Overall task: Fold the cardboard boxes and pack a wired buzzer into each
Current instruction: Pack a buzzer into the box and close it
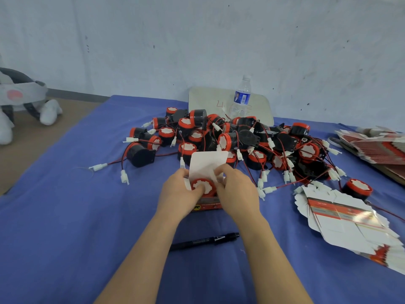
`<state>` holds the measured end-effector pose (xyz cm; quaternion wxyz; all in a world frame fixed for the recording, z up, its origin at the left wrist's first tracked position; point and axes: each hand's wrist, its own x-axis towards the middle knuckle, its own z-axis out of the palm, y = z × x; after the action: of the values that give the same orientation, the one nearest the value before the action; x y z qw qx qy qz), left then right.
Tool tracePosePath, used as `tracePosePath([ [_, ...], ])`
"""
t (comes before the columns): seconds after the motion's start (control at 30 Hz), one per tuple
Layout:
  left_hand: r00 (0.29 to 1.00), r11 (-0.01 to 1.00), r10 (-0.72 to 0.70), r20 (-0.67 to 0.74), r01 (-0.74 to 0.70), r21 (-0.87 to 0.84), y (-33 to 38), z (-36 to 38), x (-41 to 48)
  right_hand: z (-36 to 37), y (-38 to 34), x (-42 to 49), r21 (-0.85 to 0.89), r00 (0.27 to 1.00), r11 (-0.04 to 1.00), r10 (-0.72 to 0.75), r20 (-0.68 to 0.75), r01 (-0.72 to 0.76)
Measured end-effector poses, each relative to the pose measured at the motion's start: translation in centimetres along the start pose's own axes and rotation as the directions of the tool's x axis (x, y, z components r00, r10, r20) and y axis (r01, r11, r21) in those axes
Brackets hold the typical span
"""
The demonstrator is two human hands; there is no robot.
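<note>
Cardboard box [208, 206], red-printed, stands near the middle of the blue-covered worktop [65, 216], held between both hands. Left-hand grip [178, 194] is curled round the box's left side, with the thumb lying on the red-and-white face of the wired buzzer [202, 185] seated in the open top. Right-hand grip [237, 194] is clamped on the box's right side, fingertips against the base of the white lid flap [208, 161], which stands upright behind the buzzer.

Just beyond the flap lies a loose pile of buzzers [230, 137], black bodies with red caps, their red-and-black leads and white connectors tangled across the cloth. One lone buzzer [358, 188] sits apart at the right. Beside it, a fanned stack of flat box blanks [341, 220] rests on the cloth; a second stack [377, 148] lies farther back at the right edge. A black marker pen [203, 241] lies between the forearms, nearer the person. A water bottle [241, 97] stands behind the pile, in front of a pale board [208, 99] at the wall.
</note>
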<state>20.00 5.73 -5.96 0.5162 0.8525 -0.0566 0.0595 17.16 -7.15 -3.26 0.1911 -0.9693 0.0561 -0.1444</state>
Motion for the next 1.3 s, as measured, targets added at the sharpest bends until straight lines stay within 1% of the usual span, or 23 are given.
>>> tracePosePath([
  [0.13, 1.0, 1.0, 0.01, -0.002, -0.01, 0.008, 0.1, -0.1, -0.1, -0.3, -0.3, 0.4, -0.129, 0.995, 0.991, 0.053, 0.08, -0.043],
  [0.2, 1.0, 1.0, 0.011, 0.003, -0.011, 0.008, 0.1, -0.1, -0.1, -0.7, -0.7, 1.0, -0.195, 0.984, 0.979, 0.091, 0.155, -0.06],
  [0.3, 1.0, 1.0, 0.017, 0.014, -0.016, -0.004, 0.2, -0.1, -0.1, -1.4, -1.4, 2.1, -0.292, 0.954, 0.955, 0.13, 0.27, -0.048],
  [0.4, 1.0, 1.0, 0.02, 0.02, -0.019, -0.015, 0.3, -0.1, -0.1, -1.7, -2.0, 2.6, -0.343, 0.942, 0.939, 0.139, 0.307, -0.027],
  [0.47, 1.0, 1.0, 0.019, 0.02, -0.019, -0.013, 0.3, -0.1, -0.1, -1.6, -1.7, 2.5, -0.342, 0.942, 0.94, 0.119, 0.315, -0.004],
  [0.57, 1.0, 1.0, 0.003, 0.02, -0.003, -0.008, 0.3, -0.1, -0.2, -1.5, -0.5, 2.1, -0.226, 0.954, 0.974, 0.05, 0.297, 0.02],
  [0.6, 1.0, 1.0, -0.001, 0.018, 0.002, -0.007, 0.3, -0.1, -0.2, -1.6, -0.1, 1.9, -0.157, 0.963, 0.987, 0.023, 0.27, 0.02],
  [0.67, 1.0, 1.0, 0.001, 0.014, -0.001, -0.002, 0.3, -0.2, -0.2, -1.8, 0.6, 1.5, 0.05, 0.985, 0.999, -0.001, 0.171, -0.007],
  [0.73, 1.0, 1.0, 0.003, 0.012, -0.003, 0.006, 0.3, -0.2, -0.2, -2.1, 1.1, 1.0, 0.265, 0.997, 0.964, 0.01, 0.074, -0.03],
  [0.77, 1.0, 1.0, 0.002, 0.012, -0.002, 0.007, 0.3, -0.2, -0.2, -2.2, 1.5, 0.8, 0.33, 0.999, 0.944, 0.013, 0.042, -0.027],
  [0.8, 1.0, 1.0, 0.0, 0.014, 0.0, 0.005, 0.3, -0.2, -0.1, -2.5, 1.9, 0.6, 0.357, 1.0, 0.934, 0.007, 0.027, -0.016],
  [0.87, 1.0, 1.0, -0.002, 0.019, 0.002, 0.0, 0.3, -0.1, -0.1, -3.1, 2.8, 0.4, 0.326, 0.998, 0.945, -0.027, 0.064, 0.004],
  [0.97, 1.0, 1.0, 0.001, 0.019, -0.001, 0.005, 0.3, -0.1, -0.1, -3.5, 3.7, 0.1, 0.183, 0.978, 0.983, -0.047, 0.204, 0.009],
  [1.03, 1.0, 1.0, 0.004, 0.019, -0.005, 0.013, 0.3, -0.1, -0.2, -3.2, 3.6, -0.2, 0.141, 0.974, 0.99, -0.036, 0.224, 0.004],
  [1.1, 1.0, 1.0, 0.009, 0.022, -0.009, 0.018, 0.3, -0.2, -0.2, -3.0, 3.3, -0.3, 0.176, 0.974, 0.984, -0.014, 0.224, -0.027],
  [1.2, 1.0, 1.0, 0.006, 0.029, -0.007, 0.014, 0.4, -0.2, -0.2, -2.8, 3.1, -0.3, 0.28, 0.971, 0.958, -0.011, 0.24, -0.059],
  [1.3, 1.0, 1.0, 0.002, 0.026, -0.003, 0.014, 0.4, -0.2, -0.2, -2.9, 3.0, -0.5, 0.318, 0.971, 0.947, -0.033, 0.237, -0.045],
])
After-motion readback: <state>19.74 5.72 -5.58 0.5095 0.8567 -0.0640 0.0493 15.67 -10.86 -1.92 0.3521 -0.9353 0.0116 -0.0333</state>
